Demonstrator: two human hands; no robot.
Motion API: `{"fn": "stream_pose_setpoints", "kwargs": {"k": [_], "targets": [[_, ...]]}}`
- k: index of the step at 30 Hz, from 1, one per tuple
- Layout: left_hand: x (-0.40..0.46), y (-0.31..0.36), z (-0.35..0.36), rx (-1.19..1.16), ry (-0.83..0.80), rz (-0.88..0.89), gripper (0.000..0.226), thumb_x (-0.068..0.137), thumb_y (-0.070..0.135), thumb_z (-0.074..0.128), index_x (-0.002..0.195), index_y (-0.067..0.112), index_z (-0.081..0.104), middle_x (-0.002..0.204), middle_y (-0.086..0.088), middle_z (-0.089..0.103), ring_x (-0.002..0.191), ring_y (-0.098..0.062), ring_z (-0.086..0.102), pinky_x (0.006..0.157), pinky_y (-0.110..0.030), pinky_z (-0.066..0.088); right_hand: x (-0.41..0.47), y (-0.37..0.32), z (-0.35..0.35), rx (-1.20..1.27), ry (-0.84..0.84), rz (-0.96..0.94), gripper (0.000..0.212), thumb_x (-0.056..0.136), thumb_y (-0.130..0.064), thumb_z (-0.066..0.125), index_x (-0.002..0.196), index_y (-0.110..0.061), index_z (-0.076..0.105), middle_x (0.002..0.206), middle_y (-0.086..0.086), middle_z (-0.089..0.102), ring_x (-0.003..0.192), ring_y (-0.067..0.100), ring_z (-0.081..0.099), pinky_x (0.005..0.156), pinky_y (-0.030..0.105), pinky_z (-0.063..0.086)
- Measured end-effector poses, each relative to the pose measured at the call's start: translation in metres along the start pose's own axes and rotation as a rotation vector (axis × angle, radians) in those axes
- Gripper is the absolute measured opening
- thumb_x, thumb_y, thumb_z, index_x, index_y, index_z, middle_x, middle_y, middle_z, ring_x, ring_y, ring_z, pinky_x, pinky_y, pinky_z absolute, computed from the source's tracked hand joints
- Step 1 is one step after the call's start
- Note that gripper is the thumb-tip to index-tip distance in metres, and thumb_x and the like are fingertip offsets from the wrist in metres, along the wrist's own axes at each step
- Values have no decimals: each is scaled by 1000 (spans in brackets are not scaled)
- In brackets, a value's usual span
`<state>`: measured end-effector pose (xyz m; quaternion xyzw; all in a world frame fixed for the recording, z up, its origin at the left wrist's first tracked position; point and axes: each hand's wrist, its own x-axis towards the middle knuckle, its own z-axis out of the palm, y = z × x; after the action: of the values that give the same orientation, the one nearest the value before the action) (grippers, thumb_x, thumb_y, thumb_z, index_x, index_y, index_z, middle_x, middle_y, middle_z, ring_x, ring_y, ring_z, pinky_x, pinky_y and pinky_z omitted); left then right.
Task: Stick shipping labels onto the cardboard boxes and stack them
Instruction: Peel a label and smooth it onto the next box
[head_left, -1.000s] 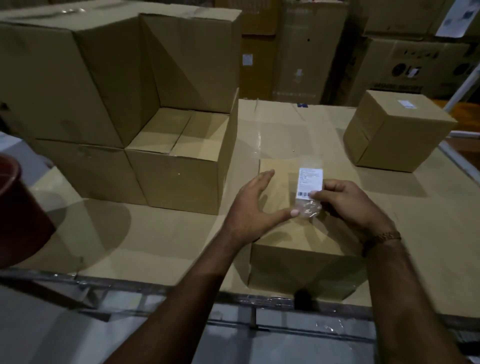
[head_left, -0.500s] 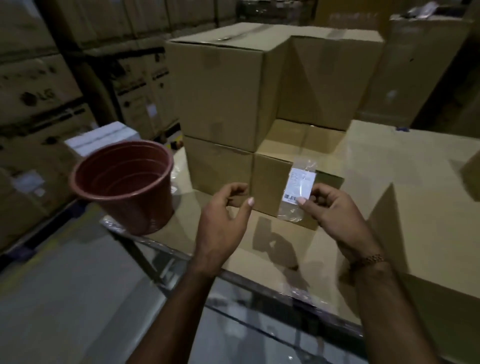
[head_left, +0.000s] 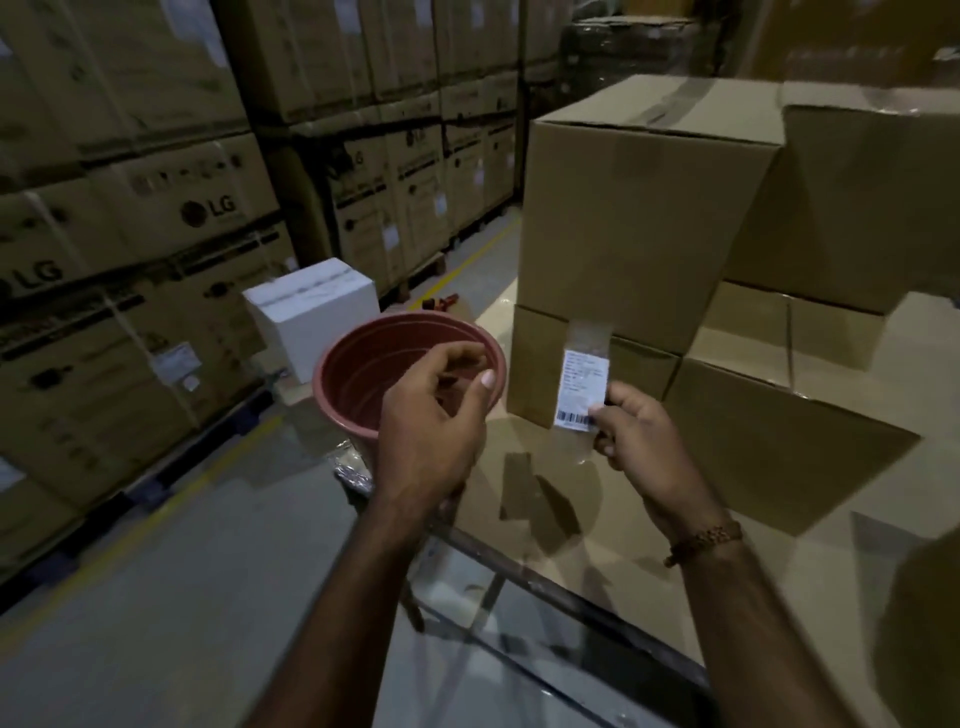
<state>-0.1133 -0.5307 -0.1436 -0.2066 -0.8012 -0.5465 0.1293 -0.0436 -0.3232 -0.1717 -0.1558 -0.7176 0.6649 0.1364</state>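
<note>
My right hand (head_left: 644, 447) pinches a white shipping label (head_left: 582, 387) by its lower right corner. The label has a barcode at the bottom and clear film above and below it. It hangs in front of the lower box (head_left: 535, 364) of a cardboard stack, under a tall box (head_left: 639, 208). My left hand (head_left: 431, 421) hovers over a red-brown pot (head_left: 363, 374), fingers curled toward the thumb. Whether it holds anything I cannot tell. Another low box (head_left: 779, 447) sits to the right of my right hand.
The boxes stand on a table covered with cardboard (head_left: 623, 561), whose metal edge runs diagonally below my arms. A white box (head_left: 311, 306) stands behind the pot. Stacked LG cartons (head_left: 156, 234) line the aisle at left, along a grey floor.
My view has swung left, away from the small box I was touching. My left hand has moved over the pot. My right hand carried the label along, still pinching it.
</note>
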Motion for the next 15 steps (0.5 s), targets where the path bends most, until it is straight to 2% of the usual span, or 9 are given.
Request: {"fn": "stream_pose_setpoints", "kwargs": {"k": [2, 4, 6, 9, 12, 15], "targets": [[14, -14, -9, 26, 23, -14, 23, 98, 28, 73, 121, 32, 71, 108, 25, 70, 103, 9, 65, 84, -13, 53, 13, -2, 17, -11, -25, -13, 32, 109, -5, 48, 111, -23, 73, 96, -8, 79, 65, -10, 65, 59, 7, 45], [28, -29, -15, 38, 60, -30, 25, 99, 29, 72, 124, 31, 71, 113, 19, 71, 104, 5, 66, 85, -19, 57, 28, -4, 32, -29, -44, -28, 28, 107, -6, 53, 108, -22, 76, 103, -7, 81, 87, -4, 74, 76, 14, 54], [40, -42, -21, 60, 90, -51, 26, 99, 29, 72, 125, 29, 71, 116, 17, 72, 105, 1, 67, 86, -23, 60, 43, -2, 44, -70, -49, -67, 23, 106, -7, 59, 103, -19, 78, 104, -10, 81, 98, 3, 75, 80, 16, 56], [57, -59, -31, 84, 130, -90, 26, 99, 28, 73, 125, 29, 71, 116, 16, 72, 103, -1, 68, 86, -27, 61, 66, -2, 63, -135, -58, -118, 15, 103, -7, 65, 101, -13, 79, 100, -1, 81, 93, 12, 76, 77, 18, 59], [74, -76, -42, 112, 137, -115, 27, 100, 30, 72, 127, 29, 70, 116, 14, 72, 104, -3, 67, 81, -21, 55, 85, -5, 84, -150, -77, -121, 8, 99, -4, 71, 103, -6, 77, 91, 12, 79, 81, 15, 75, 73, 27, 62], [91, -95, -51, 163, 102, -132, 28, 100, 31, 71, 128, 31, 69, 115, 13, 71, 102, -4, 67, 79, -22, 54, 99, -2, 105, -200, -51, -96, 8, 95, -7, 78, 99, -13, 75, 83, 6, 79, 80, 24, 78, 70, 40, 66]]}}
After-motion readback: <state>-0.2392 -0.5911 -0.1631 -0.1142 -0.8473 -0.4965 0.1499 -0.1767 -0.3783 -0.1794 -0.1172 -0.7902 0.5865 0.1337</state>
